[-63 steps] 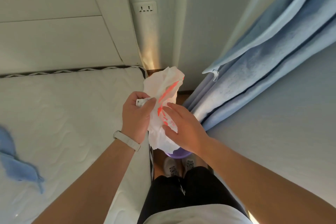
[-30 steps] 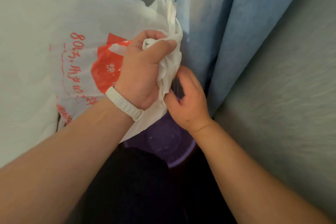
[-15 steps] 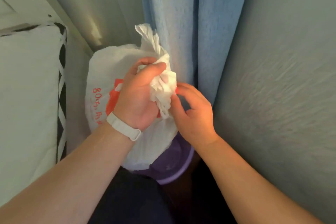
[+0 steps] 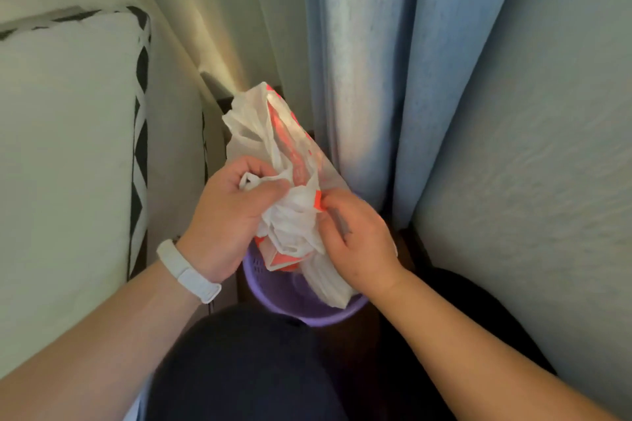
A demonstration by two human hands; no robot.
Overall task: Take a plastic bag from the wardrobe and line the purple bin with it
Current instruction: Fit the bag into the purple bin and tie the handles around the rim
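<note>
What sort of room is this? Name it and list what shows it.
Probably a bedroom: a white quilted mattress with black-and-white zigzag edging on the left, long blue fabric curtains hanging to the floor, and a small purple plastic bin tucked between them.

Soft, dim indoor light, with one warm streak seen on the wall.

A warm glow is cast on the wall (image 4: 236, 55) just above the plastic bag (image 4: 273, 147), and the bag's upper folds are lit through. The blue curtain (image 4: 359, 61) right of the bag is brightened along one fold and shaded in its creases. Below the bag, the purple bin (image 4: 273, 297) and the dark lap are left in shadow. Straight lines are bowed toward the frame edges, and fine detail is softened throughout.
</note>
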